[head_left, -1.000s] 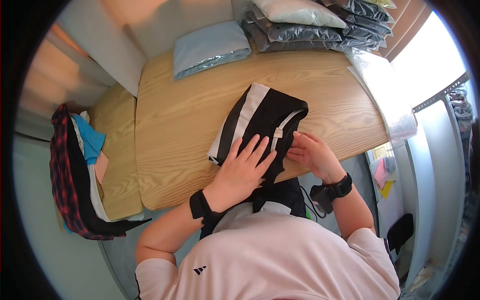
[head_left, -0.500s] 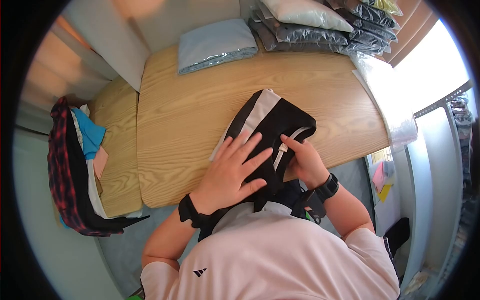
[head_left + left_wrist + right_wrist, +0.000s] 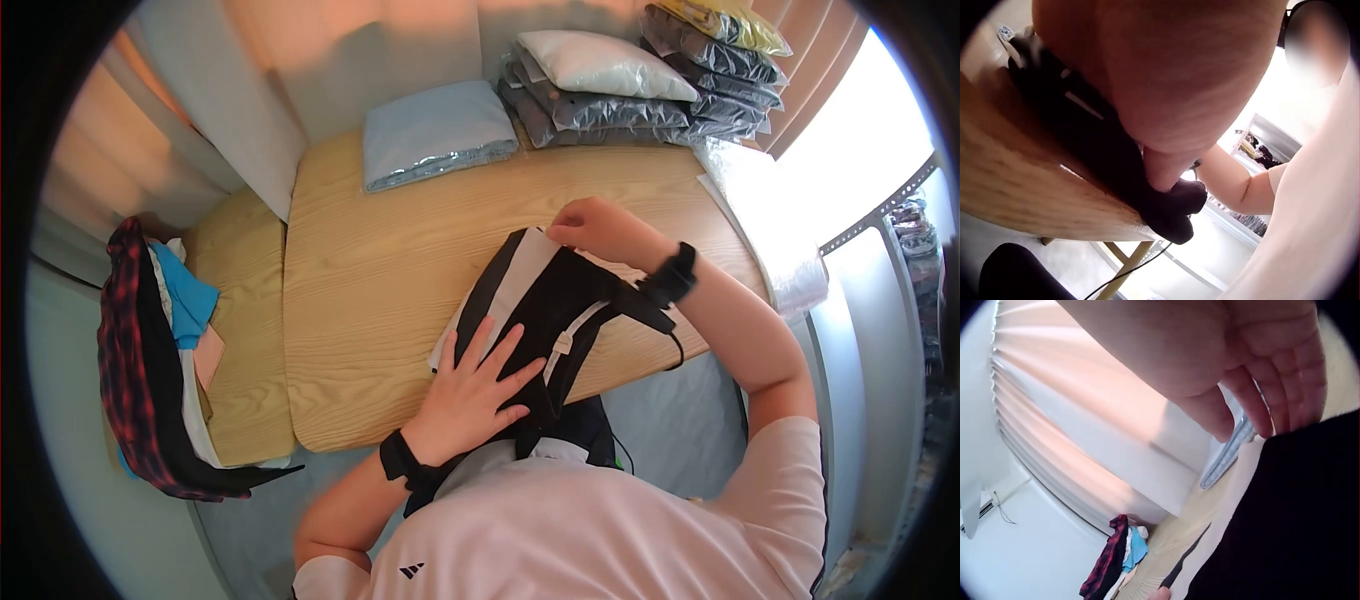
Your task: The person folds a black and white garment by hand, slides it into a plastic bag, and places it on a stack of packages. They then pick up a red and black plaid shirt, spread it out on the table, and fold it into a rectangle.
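Note:
A folded black top with a broad white stripe lies on the wooden table, near its front edge. Its neckline, with white tape and a small label, faces the right side. My left hand rests on the top with its fingers spread over the stripe and the black cloth. At the far edge, my right hand has its fingertips by the end of the white stripe. In the right wrist view, the thumb and fingers stand apart right at the cloth's edge.
A bagged light-blue item lies at the back of the table. Beside it are stacked bagged garments. Clear plastic sheeting hangs over the right edge. Loose clothes, one in red plaid, lie at the left.
My right hand has left the neckline and moved away from the body to the far edge of the top. The left hand stays on the cloth, its fingers still spread.

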Demonstrator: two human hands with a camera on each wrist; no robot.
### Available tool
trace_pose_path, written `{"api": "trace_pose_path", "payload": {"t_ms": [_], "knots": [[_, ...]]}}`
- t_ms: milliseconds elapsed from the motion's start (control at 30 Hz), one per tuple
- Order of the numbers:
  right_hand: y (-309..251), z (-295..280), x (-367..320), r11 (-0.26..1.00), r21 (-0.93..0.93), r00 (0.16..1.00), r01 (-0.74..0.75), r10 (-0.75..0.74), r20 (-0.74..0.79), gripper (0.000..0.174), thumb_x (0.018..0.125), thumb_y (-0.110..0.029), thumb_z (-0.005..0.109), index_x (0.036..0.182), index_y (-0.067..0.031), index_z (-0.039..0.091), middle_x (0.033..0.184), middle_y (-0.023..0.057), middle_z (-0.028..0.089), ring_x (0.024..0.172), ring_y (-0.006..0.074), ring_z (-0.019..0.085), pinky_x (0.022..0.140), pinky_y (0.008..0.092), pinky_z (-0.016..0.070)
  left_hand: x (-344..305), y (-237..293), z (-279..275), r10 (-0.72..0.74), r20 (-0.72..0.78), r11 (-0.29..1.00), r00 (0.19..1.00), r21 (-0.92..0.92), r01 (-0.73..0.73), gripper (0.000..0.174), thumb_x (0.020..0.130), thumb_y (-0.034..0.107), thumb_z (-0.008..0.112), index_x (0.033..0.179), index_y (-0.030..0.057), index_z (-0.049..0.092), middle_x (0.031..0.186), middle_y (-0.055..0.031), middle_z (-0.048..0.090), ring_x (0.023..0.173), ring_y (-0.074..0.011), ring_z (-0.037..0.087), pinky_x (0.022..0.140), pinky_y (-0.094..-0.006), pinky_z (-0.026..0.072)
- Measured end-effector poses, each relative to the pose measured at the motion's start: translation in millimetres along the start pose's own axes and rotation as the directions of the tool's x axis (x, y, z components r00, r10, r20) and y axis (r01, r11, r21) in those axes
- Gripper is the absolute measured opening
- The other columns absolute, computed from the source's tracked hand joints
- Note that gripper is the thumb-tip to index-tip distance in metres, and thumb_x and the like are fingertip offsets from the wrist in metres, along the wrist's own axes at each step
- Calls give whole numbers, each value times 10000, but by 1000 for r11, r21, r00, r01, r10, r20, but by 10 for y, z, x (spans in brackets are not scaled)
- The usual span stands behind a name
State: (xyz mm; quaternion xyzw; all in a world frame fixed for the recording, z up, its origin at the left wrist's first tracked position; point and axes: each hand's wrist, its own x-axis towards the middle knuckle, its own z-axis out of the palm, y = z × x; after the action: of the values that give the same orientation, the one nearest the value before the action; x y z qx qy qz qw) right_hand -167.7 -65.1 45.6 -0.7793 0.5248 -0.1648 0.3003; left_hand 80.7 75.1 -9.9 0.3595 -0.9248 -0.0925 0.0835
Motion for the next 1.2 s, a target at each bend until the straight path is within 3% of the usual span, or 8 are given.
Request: {"api": "trace_pose_path", "payload": {"t_ms": [200, 500, 633, 700, 767, 833, 1033, 1200], "knots": [[-64, 190, 510, 922, -222, 880, -317, 373, 294, 433, 851, -408, 593, 920, 13, 667, 773, 115, 636, 668, 207, 580, 615, 334, 466, -14, -27, 0, 13, -43, 999, 999, -48, -15, 575, 784, 421, 651, 1315, 269, 493, 1484, -96, 252, 1385, -359, 132, 1049, -630, 146], [106, 59, 530, 957, -261, 979, -130, 82, -189, 257, 850, -245, 563, 948, -18, 634, 772, 192, 635, 728, 318, 631, 665, 403, 484, -2, -85, -4, 44, -49, 997, 998, -68, -47, 564, 783, 420, 645, 1307, 268, 504, 1489, -91, 245, 1387, -354, 134, 1048, -630, 143], [-162, 277, 148, 966, -121, 968, 230, -240, -75, 326, 877, -287, 545, 1130, -87, 591, 1040, 198, 617, 1005, 317, 589, 841, 420, 458, -10, -97, -28, 30, -20, 995, 999, -97, -32, 532, 788, 412, 640, 1288, 269, 526, 1495, -93, 230, 1390, -358, 118, 1039, -645, 141], [-98, 538, -122, 724, -532, 894, 438, -410, 178, 459, 888, -354, 538, 1304, -169, 476, 1333, 178, 451, 1258, 325, 409, 997, 504, 341, -22, -131, -123, 67, -45, 978, 997, -195, -75, 438, 824, 335, 622, 1237, 196, 575, 1452, -115, 321, 1380, -361, 164, 1072, -584, 140], [-139, 629, -308, 766, -542, 937, 345, -313, 155, 516, 887, -381, 537, 1349, -188, 417, 1389, 159, 383, 1306, 330, 334, 1023, 540, 284, -97, -435, -39, 35, -153, 806, 988, -580, -119, 321, 874, 235, 576, 1163, 102, 616, 1366, -136, 442, 1324, -326, 325, 1068, -479, 252], [-247, 617, -475, 732, -658, 973, 177, -230, 6, 566, 888, -398, 534, 1391, -208, 358, 1427, 146, 341, 1334, 339, 295, 1047, 567, 233, -236, -430, -268, -483, -184, 449, 856, -892, 62, 254, 955, 201, 477, 1085, 40, 624, 1190, -111, 565, 968, -170, 586, 811, -276, 473], [-497, 877, -1001, 876, -428, 964, 225, -263, -32, 495, 843, -338, 601, 1309, -225, 478, 1406, 111, 382, 1319, 336, 313, 1037, 581, 230, -310, -703, -115, -690, 296, -64, 661, -934, 351, 347, 958, 270, 494, 1139, -21, 555, 978, -55, 624, 845, -109, 563, 734, -235, 454], [-277, 1098, -1061, 917, -375, 961, 139, -216, -173, 539, 764, -283, 690, 1269, -250, 506, 1415, 99, 369, 1321, 307, 325, 1013, 585, 284, -105, -582, 5, -523, 206, 460, 827, -749, 477, 429, 851, 327, 642, 1018, -63, 576, 872, -152, 637, 776, -206, 605, 699, -311, 465]]}}
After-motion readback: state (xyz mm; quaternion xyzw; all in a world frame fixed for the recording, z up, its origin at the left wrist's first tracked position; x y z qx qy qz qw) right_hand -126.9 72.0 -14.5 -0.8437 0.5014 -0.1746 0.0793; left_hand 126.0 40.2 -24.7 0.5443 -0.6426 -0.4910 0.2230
